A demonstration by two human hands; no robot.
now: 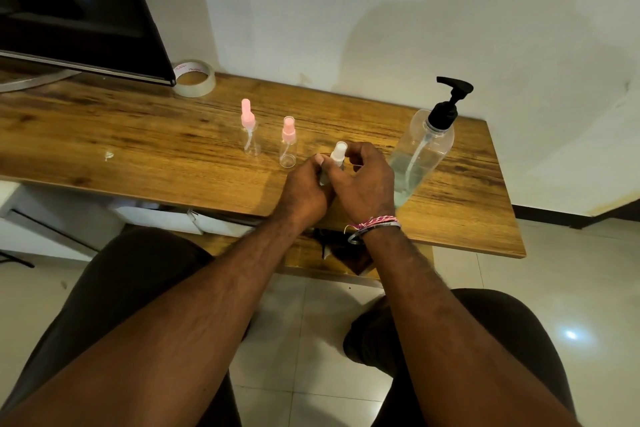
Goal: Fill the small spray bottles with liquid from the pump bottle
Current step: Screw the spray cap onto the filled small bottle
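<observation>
Left hand (308,184): fingers curled round the body of a small white-capped spray bottle (337,154), holding it low over the wooden table (138,149).
Right hand (367,180): thumb and fingers pinch around the bottle's white top, just above the left hand; whether the top is loosened cannot be told.
Risk, slip: the bottle is thin clear plastic and mostly hidden in the grip; a hard twist could squeeze it or pop it free (judgement only).
Risk, knock: the pump bottle (420,152) stands just right of the right hand, tall and leaning in this wide view; an elbow swing could tip it.
Risk, spill: the small necks look narrow, so liquid from the pump nozzle may miss and wet the table.
Pump bottle material: clear, soft-shouldered plastic, black pump head, pale liquid filling about the lower half, dip tube visible.
Pink bottles: two, first (250,130) and second (288,144), beyond and left of the left hand, upright, clear cylinders, apparently empty.
Table surface: grained wood, matte (a tape roll (194,78) lies far beyond the left hand).
</observation>
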